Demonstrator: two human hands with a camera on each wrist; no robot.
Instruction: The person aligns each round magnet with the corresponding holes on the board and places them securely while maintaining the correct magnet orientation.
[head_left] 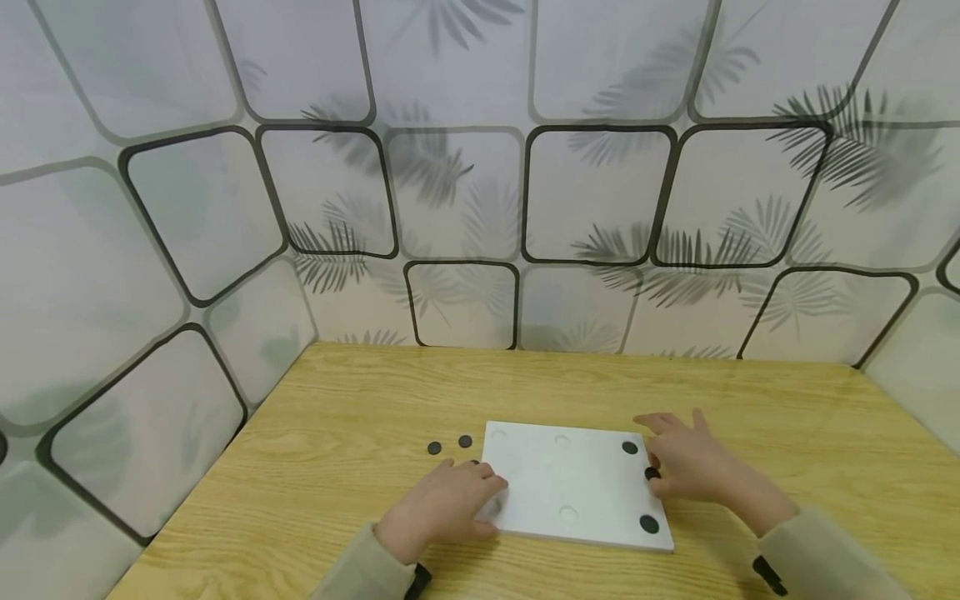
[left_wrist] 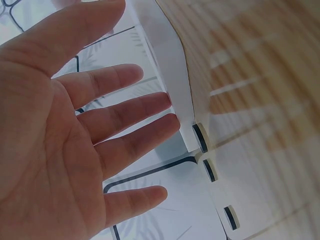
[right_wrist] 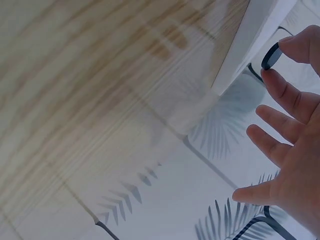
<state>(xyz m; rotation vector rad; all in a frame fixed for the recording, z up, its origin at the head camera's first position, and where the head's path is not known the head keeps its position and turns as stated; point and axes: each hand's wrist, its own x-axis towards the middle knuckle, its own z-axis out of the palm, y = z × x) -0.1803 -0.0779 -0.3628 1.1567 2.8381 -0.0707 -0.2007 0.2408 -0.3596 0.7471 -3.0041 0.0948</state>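
Note:
A white board (head_left: 558,479) with shallow round recesses lies flat on the wooden table. Two black discs (head_left: 649,524) sit on its right side, one at each right-hand corner. Between thumb and index finger, my right hand (head_left: 693,467) pinches another black disc (right_wrist: 271,56) at the board's right edge; its other fingers are spread. My left hand (head_left: 448,504) is at the board's left edge, fingers extended and holding nothing, with fingertips at the board's side in the left wrist view. It covers part of the board's left side.
Left of the board, loose black discs (head_left: 434,447) lie on the table (head_left: 360,400), one partly hidden behind my left hand. A patterned wall covering (head_left: 465,208) with leaves and rounded squares rises behind the table and along its left side.

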